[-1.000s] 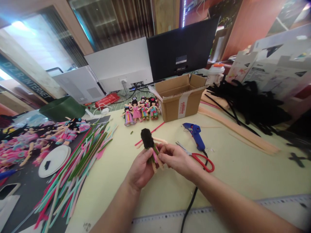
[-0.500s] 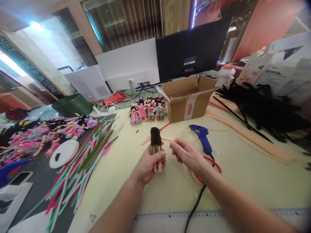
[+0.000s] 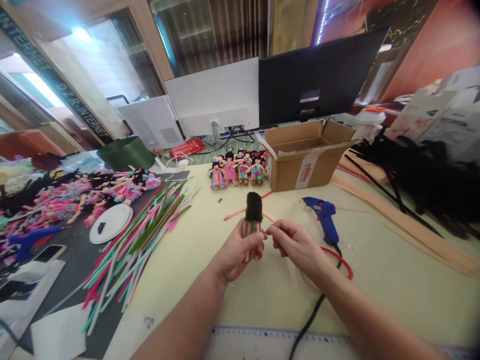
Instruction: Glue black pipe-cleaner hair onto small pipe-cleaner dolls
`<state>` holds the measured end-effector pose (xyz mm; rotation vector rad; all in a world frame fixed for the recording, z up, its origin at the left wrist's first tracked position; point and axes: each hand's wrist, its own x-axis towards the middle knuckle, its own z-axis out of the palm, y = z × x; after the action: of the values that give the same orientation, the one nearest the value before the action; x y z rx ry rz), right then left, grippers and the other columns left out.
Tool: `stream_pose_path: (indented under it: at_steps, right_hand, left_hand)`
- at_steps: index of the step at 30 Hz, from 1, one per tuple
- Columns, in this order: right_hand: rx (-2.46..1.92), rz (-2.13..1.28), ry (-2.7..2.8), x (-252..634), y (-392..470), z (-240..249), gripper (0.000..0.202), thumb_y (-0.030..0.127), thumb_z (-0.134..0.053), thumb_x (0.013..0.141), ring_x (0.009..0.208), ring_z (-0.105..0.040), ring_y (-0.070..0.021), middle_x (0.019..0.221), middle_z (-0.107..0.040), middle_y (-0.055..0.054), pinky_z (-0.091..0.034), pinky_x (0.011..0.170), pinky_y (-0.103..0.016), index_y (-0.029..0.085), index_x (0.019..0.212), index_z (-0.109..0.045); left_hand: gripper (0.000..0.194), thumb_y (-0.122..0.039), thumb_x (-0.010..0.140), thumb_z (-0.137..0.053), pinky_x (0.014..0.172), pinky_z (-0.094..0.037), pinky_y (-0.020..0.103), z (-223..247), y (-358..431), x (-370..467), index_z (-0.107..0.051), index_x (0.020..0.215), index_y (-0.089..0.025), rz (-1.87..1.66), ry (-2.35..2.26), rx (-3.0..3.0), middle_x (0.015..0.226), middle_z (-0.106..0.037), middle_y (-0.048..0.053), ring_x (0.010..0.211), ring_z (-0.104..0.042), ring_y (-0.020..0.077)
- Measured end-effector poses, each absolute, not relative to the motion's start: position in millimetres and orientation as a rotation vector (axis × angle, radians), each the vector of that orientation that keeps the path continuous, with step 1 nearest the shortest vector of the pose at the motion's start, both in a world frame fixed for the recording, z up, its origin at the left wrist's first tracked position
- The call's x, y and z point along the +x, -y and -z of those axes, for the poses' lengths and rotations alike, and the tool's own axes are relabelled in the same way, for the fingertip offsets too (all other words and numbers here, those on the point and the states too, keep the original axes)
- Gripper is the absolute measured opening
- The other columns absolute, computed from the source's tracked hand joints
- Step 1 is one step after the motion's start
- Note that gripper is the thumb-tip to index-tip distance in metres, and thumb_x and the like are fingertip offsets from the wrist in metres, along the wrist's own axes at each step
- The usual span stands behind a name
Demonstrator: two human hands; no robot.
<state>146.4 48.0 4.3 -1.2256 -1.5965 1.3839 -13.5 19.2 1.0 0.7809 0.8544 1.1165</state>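
Forearms (image 3: pixel 187 315) slant up from the lower edge and draw together over the pale tabletop (image 3: pixel 176 255). My left hand (image 3: pixel 236 252) wraps the lower body of a black-haired doll (image 3: pixel 254 207), thumb across its green-and-pink stripes, fingers curled behind, the doll roughly upright. My right hand (image 3: pixel 294 240) bends inward just beside it, thumb and forefinger pressed together near its arm; what sits between the tips is too small to tell. A blue glue gun (image 3: pixel 327 222) lies beyond my right hand.
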Motion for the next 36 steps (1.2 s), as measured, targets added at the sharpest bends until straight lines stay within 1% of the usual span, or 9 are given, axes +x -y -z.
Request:
stream_pose_path:
  at_steps: [2,4,7,10,15,22,29,33,36]
  right_hand:
    - [-1.211,-1.370,1.570,147,-48,-5,0.027,0.039,-0.049,0.090,0.048,-0.043,-0.0087,0.058,-0.048,0.005,-0.036,0.046,-0.022,0.018,0.075,-0.057]
    - [-1.189,-1.326,1.563,147,-46,-4,0.024,0.038,-0.049,0.090,0.050,-0.043,-0.0092,0.060,-0.049,0.005,-0.036,0.047,-0.022,0.019,0.079,-0.057]
    - [-1.098,-1.183,1.631,146,-41,-3,0.014,0.033,-0.054,0.089,0.056,-0.047,-0.0111,0.065,-0.053,0.003,-0.040,0.053,-0.024,0.020,0.084,-0.058]
    - [-1.005,-0.978,1.811,144,-35,-3,0.006,0.023,-0.056,0.088,0.063,-0.052,-0.0127,0.069,-0.054,0.002,-0.043,0.060,-0.025,0.022,0.092,-0.061]
    - [-0.878,-0.697,2.099,143,-29,-6,0.023,0.011,-0.055,0.086,0.079,-0.058,-0.0145,0.093,-0.056,-0.004,-0.047,0.068,-0.025,0.025,0.102,-0.063]
    - [-0.925,-0.362,2.277,139,-25,-2,0.014,0.016,-0.051,0.090,0.095,-0.057,-0.0203,0.099,-0.058,-0.007,-0.047,0.071,-0.029,0.022,0.090,-0.063]
    - [-0.959,-0.272,2.227,137,-26,-1,0.014,0.014,-0.045,0.090,0.084,-0.056,-0.0199,0.088,-0.057,-0.006,-0.045,0.072,-0.031,0.019,0.091,-0.059]
    - [-0.944,-0.302,2.209,139,-29,-1,0.018,0.013,-0.044,0.091,0.080,-0.056,-0.0201,0.084,-0.058,-0.007,-0.046,0.073,-0.032,0.018,0.098,-0.061]
    - [-0.963,-0.326,2.181,140,-29,-2,0.019,0.012,-0.046,0.089,0.079,-0.056,-0.0198,0.085,-0.058,-0.007,-0.047,0.070,-0.032,0.018,0.100,-0.061]
  left_hand:
    - [0.032,-0.046,0.083,-0.063,0.052,-0.040,0.023,-1,-20,-15,-0.055,0.095,-0.017,-1.102,-0.774,0.684,0.092,-0.060,0.003,0.060,-0.054,0.0083]
    - [0.040,-0.053,0.087,-0.051,0.053,-0.041,0.024,0,-22,-15,-0.059,0.095,-0.015,-1.078,-0.738,0.612,0.094,-0.060,0.006,0.064,-0.055,0.0103]
    - [0.044,-0.054,0.090,-0.045,0.054,-0.041,0.024,5,-24,-14,-0.062,0.095,-0.014,-1.063,-0.743,0.580,0.084,-0.060,0.006,0.067,-0.056,0.0129]
    - [0.046,-0.054,0.091,-0.042,0.055,-0.042,0.024,10,-23,-11,-0.063,0.090,-0.013,-1.061,-0.737,0.583,0.072,-0.058,0.004,0.062,-0.054,0.0124]
    - [0.043,-0.051,0.091,-0.045,0.061,-0.044,0.025,12,-21,-6,-0.064,0.098,-0.013,-1.028,-0.671,0.550,0.072,-0.060,0.003,0.060,-0.053,0.0114]
    - [0.034,-0.044,0.090,-0.053,0.067,-0.048,0.024,5,-18,-2,-0.062,0.106,-0.015,-1.063,-0.714,0.517,0.078,-0.063,0.002,0.064,-0.057,0.0109]
    - [0.030,-0.042,0.085,-0.061,0.071,-0.049,0.025,7,-19,-3,-0.061,0.098,-0.016,-1.123,-0.750,0.467,0.085,-0.066,0.004,0.080,-0.063,0.0153]
    - [0.032,-0.045,0.084,-0.061,0.065,-0.048,0.025,9,-21,-7,-0.060,0.098,-0.016,-1.092,-0.796,0.436,0.088,-0.065,0.004,0.074,-0.062,0.0137]
    - [0.032,-0.045,0.086,-0.059,0.068,-0.049,0.027,9,-21,-8,-0.060,0.098,-0.016,-1.086,-0.756,0.448,0.089,-0.065,0.005,0.076,-0.062,0.0152]
